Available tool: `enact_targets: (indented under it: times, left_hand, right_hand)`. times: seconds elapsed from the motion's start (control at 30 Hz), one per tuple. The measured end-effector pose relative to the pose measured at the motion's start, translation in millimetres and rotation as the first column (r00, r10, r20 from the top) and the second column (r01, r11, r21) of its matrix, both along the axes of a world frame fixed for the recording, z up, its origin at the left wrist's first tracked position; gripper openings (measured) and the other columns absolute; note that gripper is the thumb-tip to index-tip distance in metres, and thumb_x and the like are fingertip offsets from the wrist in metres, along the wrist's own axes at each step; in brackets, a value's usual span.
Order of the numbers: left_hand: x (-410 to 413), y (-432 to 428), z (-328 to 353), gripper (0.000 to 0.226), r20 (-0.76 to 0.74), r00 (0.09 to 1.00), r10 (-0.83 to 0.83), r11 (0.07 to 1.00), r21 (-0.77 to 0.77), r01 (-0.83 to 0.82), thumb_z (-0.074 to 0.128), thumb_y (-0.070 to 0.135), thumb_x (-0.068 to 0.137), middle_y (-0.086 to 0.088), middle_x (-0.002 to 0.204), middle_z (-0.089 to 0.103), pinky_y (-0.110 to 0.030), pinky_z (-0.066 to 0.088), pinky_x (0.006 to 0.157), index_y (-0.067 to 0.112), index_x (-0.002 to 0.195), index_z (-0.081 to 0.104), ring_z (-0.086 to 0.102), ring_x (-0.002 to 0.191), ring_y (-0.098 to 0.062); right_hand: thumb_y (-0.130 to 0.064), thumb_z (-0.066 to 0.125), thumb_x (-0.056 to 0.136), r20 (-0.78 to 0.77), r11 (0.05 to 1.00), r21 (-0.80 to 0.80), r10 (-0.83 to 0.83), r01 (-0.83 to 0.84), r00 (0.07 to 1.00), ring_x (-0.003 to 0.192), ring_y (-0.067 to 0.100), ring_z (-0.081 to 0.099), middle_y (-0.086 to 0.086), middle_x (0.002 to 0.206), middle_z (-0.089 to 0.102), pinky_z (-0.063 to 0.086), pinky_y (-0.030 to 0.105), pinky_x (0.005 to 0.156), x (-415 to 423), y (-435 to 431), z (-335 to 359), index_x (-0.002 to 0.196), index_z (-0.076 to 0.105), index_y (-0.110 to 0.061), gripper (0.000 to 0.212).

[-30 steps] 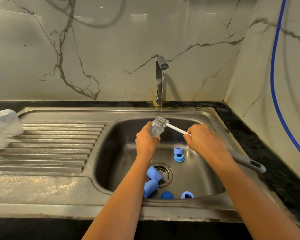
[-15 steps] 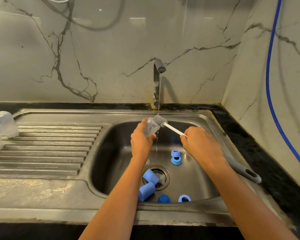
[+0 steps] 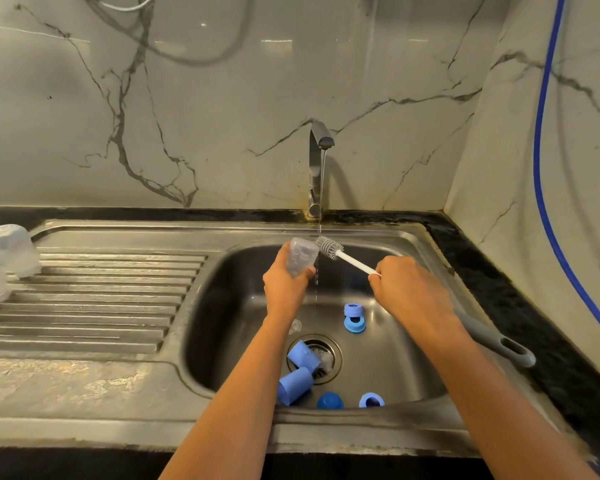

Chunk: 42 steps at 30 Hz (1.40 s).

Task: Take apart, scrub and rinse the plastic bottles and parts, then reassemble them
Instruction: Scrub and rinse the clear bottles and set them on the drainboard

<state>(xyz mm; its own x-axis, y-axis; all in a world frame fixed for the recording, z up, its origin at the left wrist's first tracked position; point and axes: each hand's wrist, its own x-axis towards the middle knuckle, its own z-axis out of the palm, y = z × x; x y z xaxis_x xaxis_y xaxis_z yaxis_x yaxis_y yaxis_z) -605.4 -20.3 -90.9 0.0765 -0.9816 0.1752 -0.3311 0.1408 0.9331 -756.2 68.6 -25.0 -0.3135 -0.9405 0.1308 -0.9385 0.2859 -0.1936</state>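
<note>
Left hand (image 3: 284, 284) grips clear bottle (image 3: 300, 259); right hand (image 3: 411, 289) grips brush (image 3: 329, 248) beside it.

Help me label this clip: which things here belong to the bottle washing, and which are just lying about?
In the job: clear bottle in the left hand; brush in the right hand; running tap; blue parts in the sink; clear bottles on the drainboard.
Lying about: blue hose on the right wall; white cable at the top of the back wall.
</note>
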Motion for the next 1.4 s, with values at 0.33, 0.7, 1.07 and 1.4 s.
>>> enact_targets:
  times: [0.33,0.7,1.07,1.4]
  left_hand:
    - [-8,-8,-8,0.048,-0.252,0.967,-0.027,0.998,0.045,0.039,0.065,0.031,0.09,-0.005,0.125,0.06,-0.037,0.053,0.092,0.023,0.135,0.049,0.06,0.106,-0.019]
    - [-8,-6,-1,0.024,-0.581,0.799,-0.156,0.914,0.221,0.339,0.056,0.027,0.096,0.001,0.102,0.061,-0.03,0.055,0.068,0.025,0.119,0.05,0.062,0.091,-0.017]
    - [-7,-7,4,0.043,-0.685,0.711,-0.159,0.881,0.227,0.416,0.043,0.032,0.101,-0.016,0.129,0.054,-0.039,0.057,0.077,0.015,0.14,0.036,0.06,0.103,-0.025]
    - [-4,-12,2,0.05,-0.796,0.6,-0.075,0.847,0.267,0.459,0.042,0.036,0.101,-0.019,0.125,0.053,-0.04,0.056,0.078,0.012,0.144,0.03,0.06,0.099,-0.028]
  right_hand:
    - [-0.024,0.042,0.098,0.095,0.998,-0.057,0.009,-0.004,0.995,0.07,0.022,0.06,0.006,0.079,0.059,0.052,0.036,0.063,3,0,-4,0.089,0.062,-0.011,0.026]
    - [-0.024,0.039,0.101,0.092,0.996,-0.078,-0.028,0.035,0.995,0.074,0.022,0.059,0.003,0.081,0.055,0.049,0.034,0.065,15,4,-7,0.1,0.061,-0.01,0.026]
    - [-0.026,0.044,0.099,0.368,0.992,-0.125,0.02,0.028,0.93,0.052,0.015,0.048,-0.001,0.06,0.052,0.043,0.032,0.051,8,15,-26,0.074,0.059,-0.013,0.032]
    - [-0.024,0.049,0.098,0.371,0.993,-0.101,0.088,-0.055,0.924,0.053,0.014,0.045,0.0,0.058,0.051,0.042,0.03,0.055,-12,14,-27,0.084,0.069,-0.008,0.03]
